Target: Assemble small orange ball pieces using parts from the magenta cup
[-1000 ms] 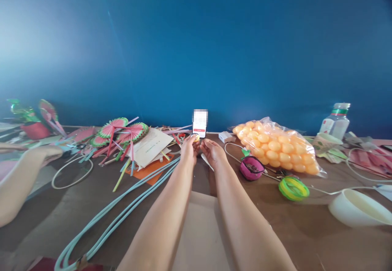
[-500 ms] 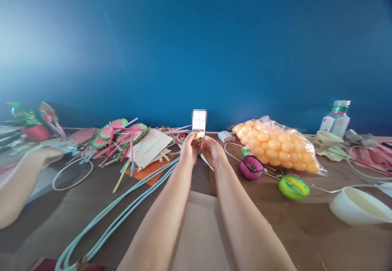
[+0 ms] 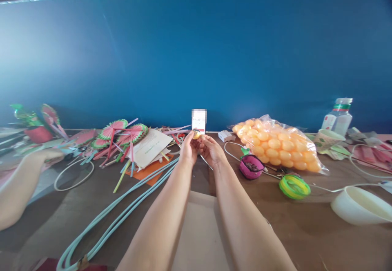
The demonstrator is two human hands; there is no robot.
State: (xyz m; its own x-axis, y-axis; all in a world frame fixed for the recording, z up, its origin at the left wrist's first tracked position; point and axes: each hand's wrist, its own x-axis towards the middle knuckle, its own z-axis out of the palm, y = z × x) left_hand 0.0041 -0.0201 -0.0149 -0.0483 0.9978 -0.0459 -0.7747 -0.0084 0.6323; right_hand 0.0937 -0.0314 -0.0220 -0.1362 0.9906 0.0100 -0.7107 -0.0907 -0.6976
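Note:
My left hand (image 3: 188,150) pinches a small round yellow object (image 3: 196,134) with a dark patch on top; its exact kind is too small to make out. Against the right edge of this object, the thumb and fingertips of my right hand (image 3: 212,150) are pressed together. Both arms reach forward over the table, and the hands almost meet. Just behind them a phone (image 3: 199,120) stands upright with a timer on its lit screen. The fingers partly hide the object and the phone's lower edge.
To the right lie a clear bag of orange plastic eggs (image 3: 280,144), a magenta pouch (image 3: 251,167), a green mesh basket (image 3: 294,187) and a white cup (image 3: 361,205). Leftward are watermelon-patterned paper fans (image 3: 131,134), pale blue tubes (image 3: 122,218) and another person's arm (image 3: 21,185).
The round yellow object has turned or shifted slightly between my fingertips. Both hands stay in nearly the same place, and the view has shifted a little.

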